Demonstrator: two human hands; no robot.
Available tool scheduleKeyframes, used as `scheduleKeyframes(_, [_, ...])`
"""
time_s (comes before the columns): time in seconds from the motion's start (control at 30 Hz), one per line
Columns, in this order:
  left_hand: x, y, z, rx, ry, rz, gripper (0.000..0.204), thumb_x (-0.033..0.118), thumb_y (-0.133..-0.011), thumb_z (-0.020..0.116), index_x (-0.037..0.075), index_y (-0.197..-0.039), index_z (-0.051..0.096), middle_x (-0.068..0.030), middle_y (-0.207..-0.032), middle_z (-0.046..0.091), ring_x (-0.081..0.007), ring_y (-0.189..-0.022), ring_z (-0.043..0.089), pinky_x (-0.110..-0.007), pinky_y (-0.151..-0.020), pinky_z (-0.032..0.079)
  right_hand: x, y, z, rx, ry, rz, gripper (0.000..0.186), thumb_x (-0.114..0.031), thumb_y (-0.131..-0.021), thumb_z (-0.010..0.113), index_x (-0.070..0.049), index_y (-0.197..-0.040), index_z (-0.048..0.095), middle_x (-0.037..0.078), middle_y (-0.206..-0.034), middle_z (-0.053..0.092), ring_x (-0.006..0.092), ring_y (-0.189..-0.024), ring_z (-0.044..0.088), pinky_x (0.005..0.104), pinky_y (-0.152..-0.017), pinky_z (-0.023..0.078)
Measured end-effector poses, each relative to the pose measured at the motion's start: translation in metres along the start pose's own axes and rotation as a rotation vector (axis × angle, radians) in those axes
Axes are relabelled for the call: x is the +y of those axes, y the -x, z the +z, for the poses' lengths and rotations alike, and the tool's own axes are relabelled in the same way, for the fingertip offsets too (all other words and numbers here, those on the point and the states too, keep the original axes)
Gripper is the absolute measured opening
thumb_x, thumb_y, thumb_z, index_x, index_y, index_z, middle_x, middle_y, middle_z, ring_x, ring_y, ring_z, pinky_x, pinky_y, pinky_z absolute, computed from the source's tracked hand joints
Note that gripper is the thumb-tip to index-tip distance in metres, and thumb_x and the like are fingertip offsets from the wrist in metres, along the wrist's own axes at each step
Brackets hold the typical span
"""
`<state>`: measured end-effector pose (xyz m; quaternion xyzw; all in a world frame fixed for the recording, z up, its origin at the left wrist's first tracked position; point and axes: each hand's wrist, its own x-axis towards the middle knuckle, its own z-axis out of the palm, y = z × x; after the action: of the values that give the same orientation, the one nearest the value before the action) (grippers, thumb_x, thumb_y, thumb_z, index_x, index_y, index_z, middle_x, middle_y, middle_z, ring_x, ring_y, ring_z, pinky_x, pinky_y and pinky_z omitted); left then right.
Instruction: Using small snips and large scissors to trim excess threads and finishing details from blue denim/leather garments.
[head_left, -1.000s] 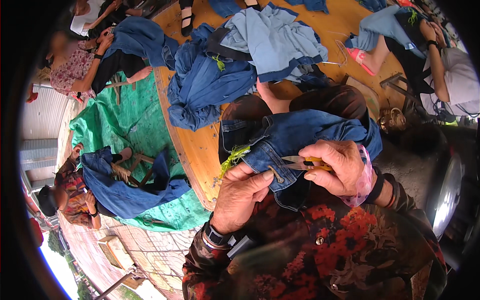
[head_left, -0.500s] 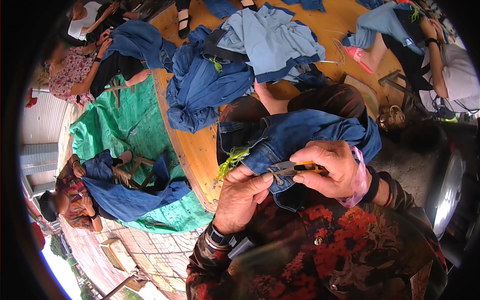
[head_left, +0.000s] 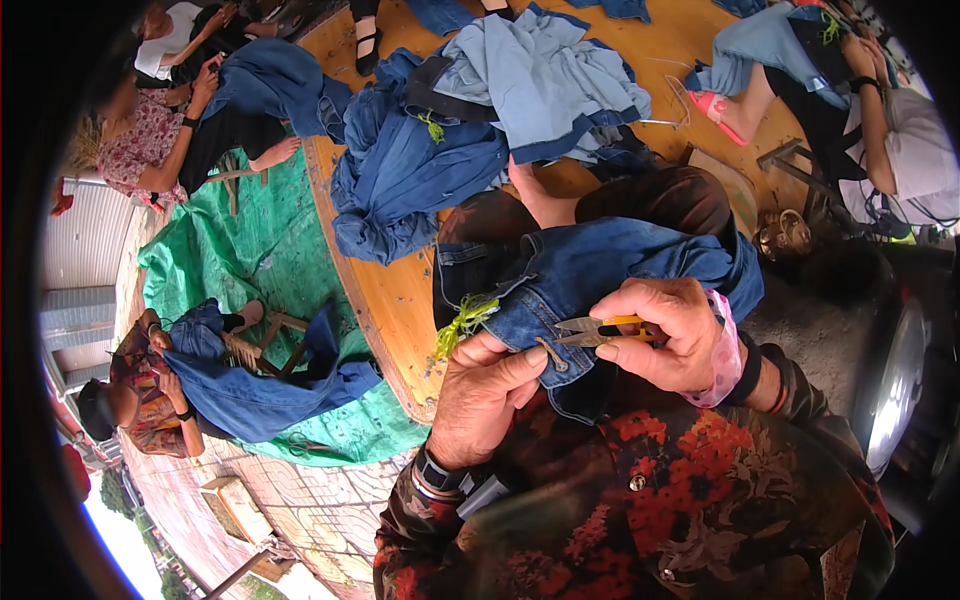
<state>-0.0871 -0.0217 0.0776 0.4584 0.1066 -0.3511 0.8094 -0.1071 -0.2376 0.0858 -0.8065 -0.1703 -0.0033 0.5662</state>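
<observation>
In the head view, the left hand pinches the band of the blue jeans, which lie over the person's lap, just beside the tabletop. The right hand is closed around yellow-handled snips, their blades parted above the tan stitching. The two hands are near each other but apart. The blade tips point toward the left thumb, so a slip or a sudden squeeze could nick it. A blade set too low might cut denim or sound stitching, especially if the pinched band sags or twists. The yellow-green thread bundle beside the left fingers could also snag.
</observation>
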Motion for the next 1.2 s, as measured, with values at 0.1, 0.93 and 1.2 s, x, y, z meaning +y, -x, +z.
scheduleKeyframes(0.1, [-0.0003,0.0003,-0.0002,0.001,-0.007,0.005,0.024,-0.001,-0.083,0.060,0.005,-0.105,0.063,0.0000,-0.084,0.063,-0.0017,-0.053,0.035,-0.017,-0.046,0.028,-0.0024,-0.0020,0.0006,-0.026,0.013,0.003,0.020,-0.006,-0.074,0.067,-0.002,-0.091,0.059,0.009,-0.075,0.061,0.0227,-0.062,0.061,0.0290,-0.053,0.047])
scheduleKeyframes(0.93, [0.0008,0.0005,-0.0010,-0.044,0.035,0.065,0.028,0.001,-0.078,0.065,0.001,-0.106,0.061,-0.0051,-0.094,0.064,-0.0035,-0.058,0.045,-0.016,-0.046,0.032,0.0055,0.0026,0.0020,0.090,-0.057,0.017,0.021,-0.008,-0.080,0.068,0.000,-0.096,0.057,0.007,-0.074,0.061,0.0117,-0.059,0.059,0.0227,-0.053,0.044])
scheduleKeyframes(1.2, [-0.0003,0.0025,0.0014,-0.040,0.003,0.098,0.029,0.001,-0.077,0.066,0.001,-0.105,0.061,-0.0028,-0.087,0.064,-0.0021,-0.053,0.040,-0.016,-0.046,0.031,0.0009,-0.0019,0.0038,-0.001,-0.056,0.009,0.022,-0.010,-0.078,0.068,-0.001,-0.095,0.058,0.009,-0.073,0.061,0.0170,-0.060,0.061,0.0255,-0.052,0.046])
